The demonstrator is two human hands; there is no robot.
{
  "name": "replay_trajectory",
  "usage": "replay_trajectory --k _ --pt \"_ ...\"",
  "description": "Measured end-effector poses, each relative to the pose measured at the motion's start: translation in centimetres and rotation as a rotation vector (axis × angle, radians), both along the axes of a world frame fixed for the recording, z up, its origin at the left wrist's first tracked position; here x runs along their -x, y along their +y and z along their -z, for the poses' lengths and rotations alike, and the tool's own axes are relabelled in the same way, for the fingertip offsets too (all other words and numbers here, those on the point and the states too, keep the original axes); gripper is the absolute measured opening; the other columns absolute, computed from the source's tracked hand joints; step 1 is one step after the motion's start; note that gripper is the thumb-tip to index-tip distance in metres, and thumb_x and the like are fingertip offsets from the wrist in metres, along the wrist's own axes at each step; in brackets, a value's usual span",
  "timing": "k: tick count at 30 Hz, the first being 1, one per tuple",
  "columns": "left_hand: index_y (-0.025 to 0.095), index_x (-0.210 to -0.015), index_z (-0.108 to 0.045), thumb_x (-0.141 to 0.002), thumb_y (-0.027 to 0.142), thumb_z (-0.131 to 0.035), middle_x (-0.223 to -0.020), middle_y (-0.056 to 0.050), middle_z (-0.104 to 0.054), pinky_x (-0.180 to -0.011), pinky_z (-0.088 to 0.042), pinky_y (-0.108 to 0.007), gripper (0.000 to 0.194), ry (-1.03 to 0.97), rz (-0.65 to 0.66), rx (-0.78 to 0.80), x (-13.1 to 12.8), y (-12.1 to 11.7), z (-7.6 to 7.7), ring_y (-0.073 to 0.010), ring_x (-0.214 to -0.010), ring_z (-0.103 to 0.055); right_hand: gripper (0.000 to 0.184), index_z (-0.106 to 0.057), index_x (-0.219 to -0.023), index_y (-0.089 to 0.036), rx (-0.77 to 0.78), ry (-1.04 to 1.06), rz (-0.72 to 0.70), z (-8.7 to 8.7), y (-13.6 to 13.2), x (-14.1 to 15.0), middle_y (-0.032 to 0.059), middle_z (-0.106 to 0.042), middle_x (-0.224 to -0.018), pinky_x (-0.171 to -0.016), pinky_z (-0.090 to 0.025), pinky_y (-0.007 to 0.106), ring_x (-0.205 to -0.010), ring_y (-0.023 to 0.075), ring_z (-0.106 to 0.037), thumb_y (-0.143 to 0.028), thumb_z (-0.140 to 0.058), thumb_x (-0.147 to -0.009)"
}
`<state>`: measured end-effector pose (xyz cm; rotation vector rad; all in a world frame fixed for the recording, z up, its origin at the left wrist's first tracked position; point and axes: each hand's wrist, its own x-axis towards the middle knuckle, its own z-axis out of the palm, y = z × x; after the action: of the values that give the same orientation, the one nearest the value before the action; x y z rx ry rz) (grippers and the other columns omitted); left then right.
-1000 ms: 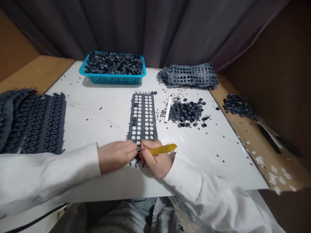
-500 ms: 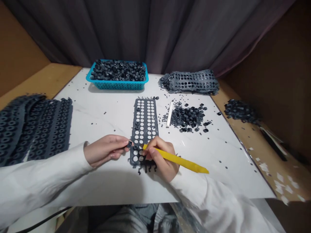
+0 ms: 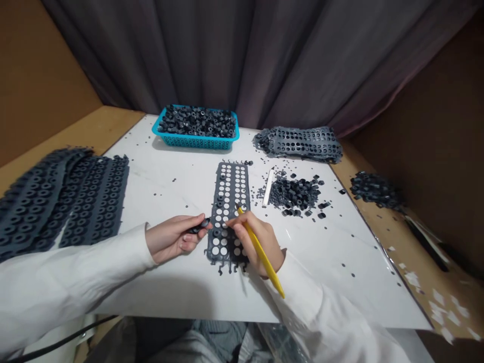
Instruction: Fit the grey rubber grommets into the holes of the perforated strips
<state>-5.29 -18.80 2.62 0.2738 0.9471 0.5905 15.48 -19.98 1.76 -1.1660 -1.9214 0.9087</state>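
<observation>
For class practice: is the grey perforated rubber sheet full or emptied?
Mostly emptied: white table shows through most holes of the grey perforated rubber sheet.

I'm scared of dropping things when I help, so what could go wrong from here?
The small dark rubber piece pinched in the left hand could slip and get lost among the loose specks on the white tabletop. The yellow stick in the right hand might also catch the holed dark sheet and knock out pieces already sitting in its holes.
</observation>
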Motion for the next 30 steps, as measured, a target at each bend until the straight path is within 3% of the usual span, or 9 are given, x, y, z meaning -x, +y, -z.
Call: replay_trajectory --k 4,9,14,19,23,27,30 --pt "0.005 -0.072 -0.058 -0.085 0.024 -0.054 -0.060 0.001 -0.040 -0.036 -0.020 -0.008 0.023 -0.027 -0.020 -0.030 -0.1 -0.1 0.1 0.0006 -0.042 -0.025 0.019 -0.038 -0.076 -0.023 -0.016 0.001 -0.030 0.1 0.0 0.2 0.0064 -0.068 -0.091 -0.077 -0.048 0.032 -0.086 0.0187 -0.064 -0.028 -0.056 -0.080" --pt "0.009 -0.068 -0.052 -0.076 0.030 -0.066 -0.057 0.004 -0.038 -0.036 -0.017 -0.009 0.027 0.016 0.024 -0.126 -1.3 -0.5 0.4 0.0005 -0.042 -0.022 0.036 -0.031 -0.078 -0.024 -0.028 0.238 -0.005 0.6 -0.7 1.2 0.0091 -0.067 -0.104 -0.082 -0.049 0.034 -0.093 0.0184 -0.063 -0.026 -0.067 -0.073" --pt "0.009 -0.070 -0.055 -0.071 0.040 -0.069 -0.055 0.006 -0.037 -0.036 -0.013 -0.010 0.034 0.098 0.103 -0.194 -3.0 -0.4 0.4 0.0006 -0.041 -0.018 0.033 -0.028 -0.072 -0.024 -0.021 0.323 0.056 0.2 -0.6 1.7 0.0055 -0.070 -0.087 -0.071 -0.052 0.033 -0.075 0.0163 -0.066 -0.023 -0.061 -0.077" --pt "0.006 -0.079 -0.062 -0.080 0.029 -0.059 -0.060 0.002 -0.041 -0.033 -0.017 -0.010 0.024 0.098 0.017 -0.109 -2.8 0.4 0.2 0.0001 -0.040 -0.023 0.027 -0.031 -0.073 -0.023 -0.129 0.270 0.425 -0.4 3.0 -2.8 0.0047 -0.068 -0.079 -0.074 -0.049 0.035 -0.077 0.0184 -0.065 -0.022 -0.058 -0.076" --pt "0.007 -0.081 -0.062 -0.081 0.016 -0.055 -0.065 -0.001 -0.044 -0.032 -0.028 -0.011 0.011 0.095 -0.089 -0.109 -1.4 0.9 0.1 -0.0030 -0.043 -0.036 0.022 -0.034 -0.074 -0.023 -0.231 -0.002 0.746 0.6 6.5 -8.0 0.0071 -0.067 -0.082 -0.077 -0.047 0.036 -0.077 0.0201 -0.064 -0.025 -0.056 -0.072" --pt "0.007 -0.081 -0.061 -0.082 0.008 -0.050 -0.069 -0.004 -0.050 -0.042 -0.044 -0.013 0.011 0.101 -0.181 -0.179 0.0 2.9 -1.3 -0.0059 -0.052 -0.049 0.020 -0.032 -0.073 -0.024 -0.170 -0.130 0.697 1.3 7.0 -9.2 0.0130 -0.066 -0.099 -0.081 -0.045 0.040 -0.094 0.0250 -0.062 -0.026 -0.052 -0.072" --pt "0.006 -0.083 -0.061 -0.083 0.002 -0.045 -0.072 -0.005 -0.053 -0.048 -0.048 -0.013 0.016 0.173 -0.276 -0.323 1.2 6.5 -4.2 -0.0061 -0.056 -0.052 0.022 -0.029 -0.073 -0.024 -0.193 -0.099 0.575 0.4 5.1 -7.5 0.0154 -0.062 -0.109 -0.085 -0.043 0.041 -0.104 0.0255 -0.058 -0.025 -0.052 -0.074"
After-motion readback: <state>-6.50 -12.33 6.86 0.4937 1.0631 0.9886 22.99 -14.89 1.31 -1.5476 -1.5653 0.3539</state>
